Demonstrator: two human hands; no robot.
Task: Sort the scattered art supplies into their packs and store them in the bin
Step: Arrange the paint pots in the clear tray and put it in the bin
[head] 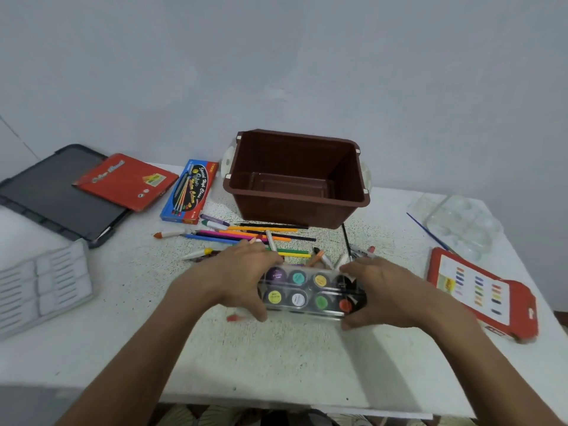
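A clear plastic pack of paint pots (310, 292), holding several round pots with coloured lids, lies at the table's middle. My left hand (238, 278) grips its left end and my right hand (387, 292) grips its right end. Just behind the pack lie scattered coloured pencils (261, 235) and markers (212, 224). The empty brown bin (296, 179) stands beyond them, open side tilted toward me. A blue watercolour box (190, 192) lies left of the bin.
A dark grey lid (52, 195) with a red pack (126, 181) on it lies at far left, a grey ribbed tray (40, 285) nearer. At right are a clear palette tray (458, 222), a thin brush (427, 233) and a red-edged pack (482, 292).
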